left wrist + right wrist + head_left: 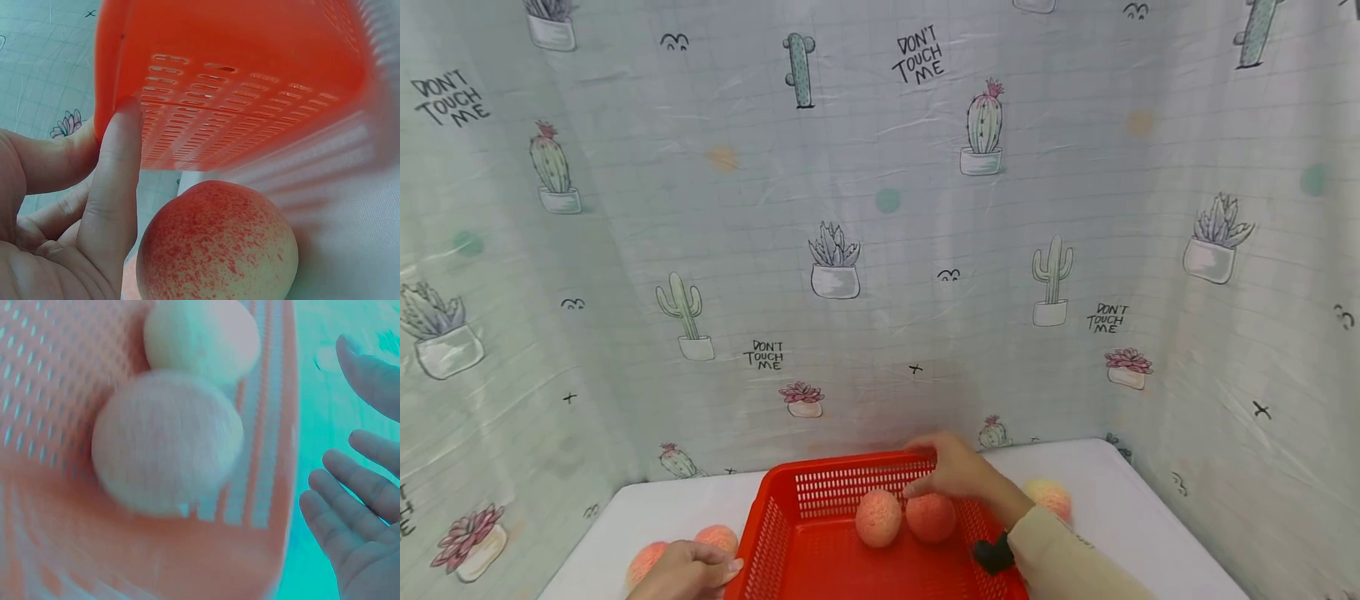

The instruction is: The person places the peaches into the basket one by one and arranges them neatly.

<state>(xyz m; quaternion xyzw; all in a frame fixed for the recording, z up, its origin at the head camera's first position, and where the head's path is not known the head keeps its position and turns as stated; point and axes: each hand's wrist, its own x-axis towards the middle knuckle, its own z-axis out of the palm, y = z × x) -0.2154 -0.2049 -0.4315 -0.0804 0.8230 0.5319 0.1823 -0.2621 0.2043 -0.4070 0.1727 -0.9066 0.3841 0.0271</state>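
Note:
A red plastic basket (pixel 842 461) with slotted walls holds two peaches, one pinkish-yellow (pixel 878 518) and one redder (pixel 931 520), side by side near its far wall. My left hand (pixel 683 571) pinches the basket's left rim between thumb and fingers. In the left wrist view a red-speckled peach (pixel 219 244) lies outside the basket, below the slotted wall. Over the far right corner, my right hand (pixel 953 468) hovers above the redder peach. The right wrist view shows that hand's fingers (pixel 362 487) spread and holding nothing, beyond the basket's edge.
On the white table (pixel 1127 500), two peaches lie left of the basket, one (pixel 647 560) nearer and one (pixel 717 537) farther. Another peach (pixel 1051 497) sits to the right, partly behind the right forearm. A cactus-print curtain (pixel 880 250) surrounds the table's back and sides.

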